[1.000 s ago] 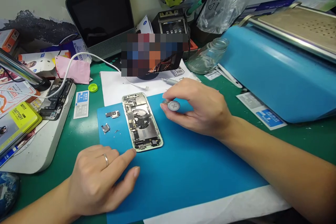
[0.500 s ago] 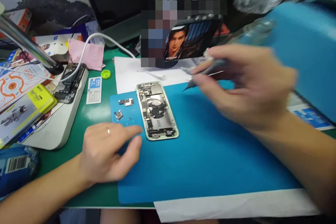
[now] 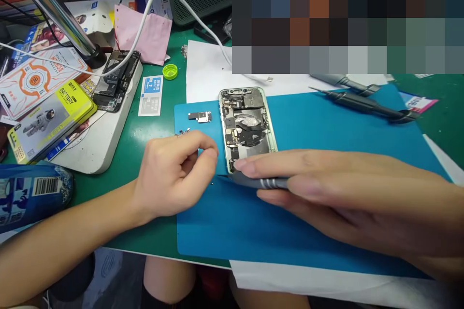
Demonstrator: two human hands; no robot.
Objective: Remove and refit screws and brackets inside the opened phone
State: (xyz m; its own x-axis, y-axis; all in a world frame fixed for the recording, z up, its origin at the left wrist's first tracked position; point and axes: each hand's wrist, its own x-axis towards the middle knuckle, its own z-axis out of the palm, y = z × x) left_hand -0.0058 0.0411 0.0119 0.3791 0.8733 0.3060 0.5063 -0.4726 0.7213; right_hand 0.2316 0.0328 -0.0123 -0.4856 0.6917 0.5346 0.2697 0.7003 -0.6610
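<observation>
I log: opened phone [image 3: 250, 128] mid-view, blue mat [image 3: 290, 236] beneath, presumably cushioning | left hand [image 3: 174, 174], its 8 o'clock: loosely clenched, contents unseen | right hand [image 3: 337, 188], 4 o'clock: grasping dark pointed tool [image 3: 268, 183] well forward, likely for control

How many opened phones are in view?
2: a pale-framed phone on the blue mat, its near end partly behind the right hand, and a dark phone on the white block at left. The pixelated area could hide more.

Your left hand [image 3: 178, 174] is loosely curled, thumb against the bent index finger; your right hand [image 3: 348, 198] reaches inward, fingers extended.
</observation>
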